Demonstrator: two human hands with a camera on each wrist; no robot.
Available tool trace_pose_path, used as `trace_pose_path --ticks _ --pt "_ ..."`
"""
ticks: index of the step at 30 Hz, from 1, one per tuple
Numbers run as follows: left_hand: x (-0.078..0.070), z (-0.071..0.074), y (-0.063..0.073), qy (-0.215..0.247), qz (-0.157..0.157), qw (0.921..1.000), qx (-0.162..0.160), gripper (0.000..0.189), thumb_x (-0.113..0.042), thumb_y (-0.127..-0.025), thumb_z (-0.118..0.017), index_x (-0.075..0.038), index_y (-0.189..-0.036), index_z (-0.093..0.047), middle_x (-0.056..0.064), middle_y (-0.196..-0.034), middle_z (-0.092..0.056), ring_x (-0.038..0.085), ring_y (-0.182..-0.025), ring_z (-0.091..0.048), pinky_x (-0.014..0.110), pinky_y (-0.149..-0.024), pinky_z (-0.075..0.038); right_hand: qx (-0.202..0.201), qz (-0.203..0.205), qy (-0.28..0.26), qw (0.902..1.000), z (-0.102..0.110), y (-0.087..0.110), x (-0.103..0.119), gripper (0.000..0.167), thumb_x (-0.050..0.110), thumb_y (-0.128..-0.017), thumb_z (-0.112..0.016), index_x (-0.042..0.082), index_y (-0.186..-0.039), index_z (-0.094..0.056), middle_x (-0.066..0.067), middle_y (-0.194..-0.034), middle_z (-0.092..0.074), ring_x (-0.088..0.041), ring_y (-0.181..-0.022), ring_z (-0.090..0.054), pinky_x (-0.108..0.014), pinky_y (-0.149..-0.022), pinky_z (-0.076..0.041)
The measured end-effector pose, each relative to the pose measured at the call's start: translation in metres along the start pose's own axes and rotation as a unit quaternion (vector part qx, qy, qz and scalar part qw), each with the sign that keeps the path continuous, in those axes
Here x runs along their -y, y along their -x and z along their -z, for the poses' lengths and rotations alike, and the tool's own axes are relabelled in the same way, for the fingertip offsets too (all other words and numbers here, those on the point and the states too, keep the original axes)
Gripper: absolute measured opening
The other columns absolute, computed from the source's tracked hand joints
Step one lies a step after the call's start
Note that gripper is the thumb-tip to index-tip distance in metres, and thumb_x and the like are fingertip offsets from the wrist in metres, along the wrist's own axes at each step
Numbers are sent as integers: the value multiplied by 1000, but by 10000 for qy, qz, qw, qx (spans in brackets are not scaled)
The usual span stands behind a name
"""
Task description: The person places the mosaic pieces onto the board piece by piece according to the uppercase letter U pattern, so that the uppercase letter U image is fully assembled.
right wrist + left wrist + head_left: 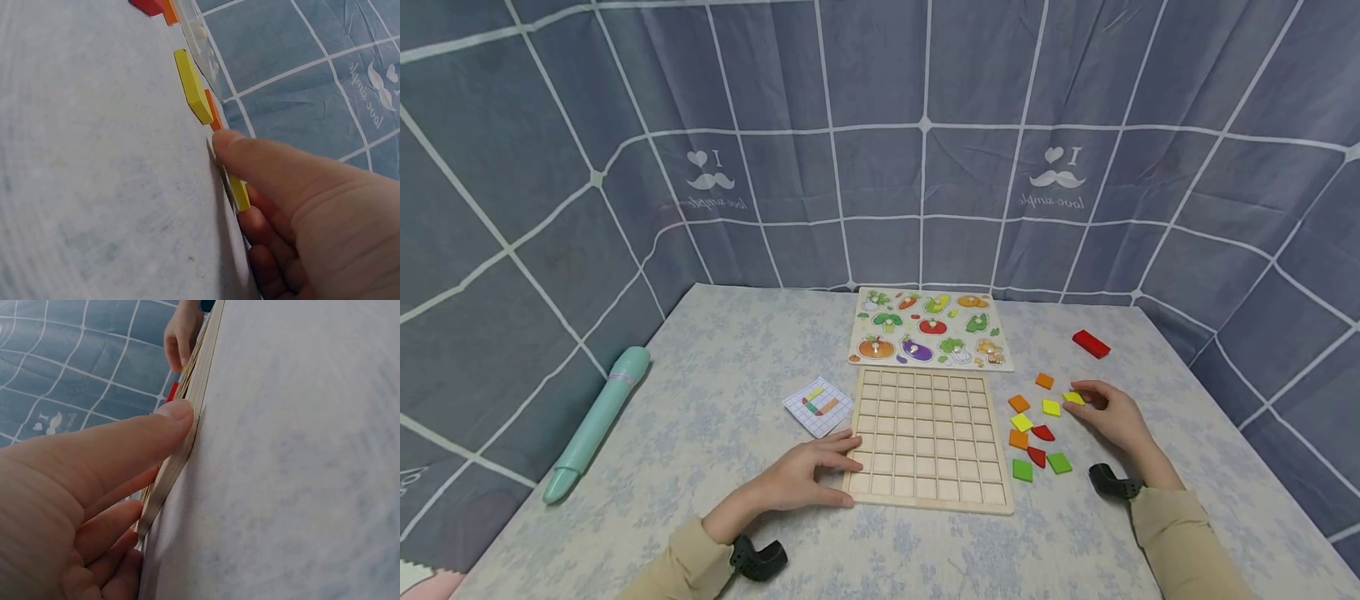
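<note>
Sorting of loose tiles beside a gridded board, head view with two wrist views. The right hand [1116,417] is at the far right of the tile group, its grip narrow, with thumb and fingers about a yellow tile [1072,398]; the right wrist view shows this tile between thumb and fingers, close to the surface of the table [722,375]. Whether it is clear of the cloth cannot be told. The left hand [802,477] has its fingers spread and relaxed, resting against the near left corner of the gridded board [925,437], which lies flat in the middle. Between board and right hand lie orange tiles [1018,403], red pieces [1042,432], green tiles [1060,463] and two other yellow tiles [1050,408]. A pattern card [817,407], printed with a grid and a few coloured shapes, lies left of the board; a vegetable puzzle [932,329] lies at its far edge. The step in hand appears to be the taking or adjusting of one tile while the left hand steadies the board. The next move probably calls for a secure pinch and a lift that leaves the neighbouring pieces undisturbed.
</note>
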State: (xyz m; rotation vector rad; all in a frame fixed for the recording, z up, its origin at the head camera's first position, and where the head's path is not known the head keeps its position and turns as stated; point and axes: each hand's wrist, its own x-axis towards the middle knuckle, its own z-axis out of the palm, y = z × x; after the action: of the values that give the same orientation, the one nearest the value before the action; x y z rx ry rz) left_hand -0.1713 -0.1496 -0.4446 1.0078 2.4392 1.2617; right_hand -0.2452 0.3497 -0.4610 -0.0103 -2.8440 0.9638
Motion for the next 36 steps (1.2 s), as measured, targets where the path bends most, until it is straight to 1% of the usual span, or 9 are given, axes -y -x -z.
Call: trace_pose_path --ticks 7,10,14,17,21,24,31,33,36 --pt "2 -1 0 -33 30 10000 -5 46 -36 -78 -76 -11 -116 -68 7 -143 -43 29 -137 -28 45 -110 -26 131 -102 -182 9997 7 -1 19 61 42 -84 -69 -1 -125 -54 -22 -115 -56 -33 -98 -52 -44 -83 -48" --pt "1 -1 1 -66 52 10000 0 47 -37 -77 -76 -12 -116 -68 6 -143 -43 28 -137 -28 44 -110 -26 155 8 -342 9993 10 -4 33 61 42 -85 -68 -1 -126 -54 -22 -117 -56 -33 -99 -52 -42 -82 -49" --pt "1 -1 0 -104 24 9999 -6 47 -38 -77 -76 -13 -116 -68 6 -143 -43 27 -137 -29 44 -110 -27 -101 383 -515 9979 6 -15 47 62 50 -82 -67 5 -123 -57 -14 -115 -59 -26 -94 -55 -30 -67 -52" --pt "2 -2 -1 -66 10 10000 -9 47 -37 -77 -76 -13 -116 -68 6 -143 -43 28 -137 -29 43 -110 -27 -198 569 -787 9951 0 -24 64 63 55 -78 -68 9 -120 -60 -8 -112 -60 -21 -91 -56 -28 -56 -52" --pt "3 -2 0 -66 27 10000 -24 46 -37 -77 -76 -12 -115 -68 6 -143 -43 28 -137 -29 44 -110 -26 113 848 -1294 9879 -4 -29 102 56 43 -82 -71 5 -122 -59 -13 -117 -59 -27 -96 -56 -34 -70 -54" --pt "2 -2 0 -124 35 9999 -33 46 -37 -77 -76 -12 -115 -68 6 -143 -43 27 -137 -29 44 -110 -26 410 1157 -1515 9808 -10 -33 128 50 33 -85 -71 2 -122 -58 -17 -119 -58 -29 -98 -57 -31 -79 -52" --pt "1 -2 0 -210 71 9998 -17 47 -38 -78 -75 -12 -116 -68 6 -144 -43 27 -137 -28 45 -109 -27 1270 1733 -2130 9531 -43 -41 171 40 15 -86 -69 0 -121 -58 -17 -118 -59 -26 -95 -59 -28 -77 -52" --pt "0 -2 0 -200 89 9998 -4 47 -38 -78 -75 -12 -116 -68 5 -144 -42 27 -138 -28 45 -110 -26 1519 1795 -2273 9450 -54 -42 181 38 10 -86 -68 -2 -121 -58 -18 -115 -59 -26 -94 -60 -30 -77 -53" --pt "0 -2 0 -184 71 9998 -8 47 -38 -77 -76 -12 -116 -68 6 -144 -42 27 -138 -28 45 -110 -25 1756 1770 -2349 9395 -70 -45 192 37 8 -85 -69 -5 -118 -58 -16 -110 -61 -24 -93 -61 -32 -78 -53"
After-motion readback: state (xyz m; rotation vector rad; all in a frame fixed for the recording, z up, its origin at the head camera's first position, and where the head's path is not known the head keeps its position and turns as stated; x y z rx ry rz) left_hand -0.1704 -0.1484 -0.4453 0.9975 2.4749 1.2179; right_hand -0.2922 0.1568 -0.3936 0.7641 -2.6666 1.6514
